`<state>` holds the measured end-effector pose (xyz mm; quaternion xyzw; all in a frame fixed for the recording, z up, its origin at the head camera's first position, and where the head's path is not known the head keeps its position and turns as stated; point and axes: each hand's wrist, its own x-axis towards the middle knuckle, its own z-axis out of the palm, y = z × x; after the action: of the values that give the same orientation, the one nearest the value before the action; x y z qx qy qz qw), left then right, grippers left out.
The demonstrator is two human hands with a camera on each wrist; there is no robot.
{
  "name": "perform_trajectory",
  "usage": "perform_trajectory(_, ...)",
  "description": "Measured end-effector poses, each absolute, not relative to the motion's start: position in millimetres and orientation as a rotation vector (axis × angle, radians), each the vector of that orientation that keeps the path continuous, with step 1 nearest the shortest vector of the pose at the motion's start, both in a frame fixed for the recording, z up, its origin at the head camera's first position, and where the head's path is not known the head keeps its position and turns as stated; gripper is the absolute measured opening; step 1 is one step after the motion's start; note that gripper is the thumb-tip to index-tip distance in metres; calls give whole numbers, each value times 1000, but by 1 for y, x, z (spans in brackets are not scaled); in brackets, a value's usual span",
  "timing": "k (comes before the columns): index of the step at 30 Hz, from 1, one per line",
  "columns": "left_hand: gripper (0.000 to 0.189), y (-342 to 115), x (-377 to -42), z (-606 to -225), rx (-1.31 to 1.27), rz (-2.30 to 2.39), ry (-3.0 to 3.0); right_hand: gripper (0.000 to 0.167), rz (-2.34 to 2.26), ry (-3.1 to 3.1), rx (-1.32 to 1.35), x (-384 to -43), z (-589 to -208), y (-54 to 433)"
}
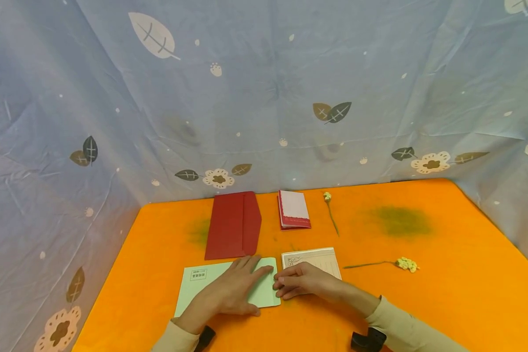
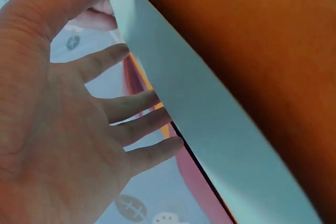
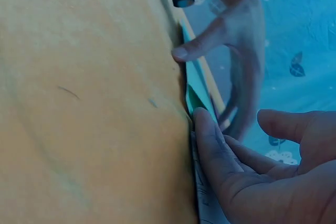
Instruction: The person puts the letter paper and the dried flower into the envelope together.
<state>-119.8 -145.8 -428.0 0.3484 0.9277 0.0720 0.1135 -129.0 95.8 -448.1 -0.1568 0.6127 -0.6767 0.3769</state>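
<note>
Boxed txt [image 1: 199,275] on green env. [image 1: 202,285] illegible, rest too.

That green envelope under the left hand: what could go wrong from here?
The end of the green envelope gapes slightly beside the right hand, so a hard tug might crease it. The cream card lies partly beneath that hand and could get nudged. The envelope might slide if the left hand on top lifts.

A red envelope [image 1: 230,226] is lying on the orange desk [image 1: 449,283], left of a white-and-red card [image 1: 294,208]. A yellow flower [image 1: 327,197] is lying right of the card; a second flower [image 1: 407,264] is resting nearer, its stem pointing left. Leaf-patterned cloth [image 1: 255,98] is hanging behind.
</note>
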Motion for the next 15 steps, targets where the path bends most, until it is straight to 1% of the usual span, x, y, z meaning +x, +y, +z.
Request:
perform_trajectory(4, 92, -145, -121, -428, 1049, 187, 2733, 40, -1711, 1581, -430, -127, -451, 92)
perform_trajectory(11, 92, -143, -121, -426, 1005, 241, 2719, 39, -1691, 1605, -416, -126, -452, 89)
perform_trajectory(15, 91, -146, -121, -426, 1015, 276, 2741, 41, -1685, 1568, -523, -127, -453, 90)
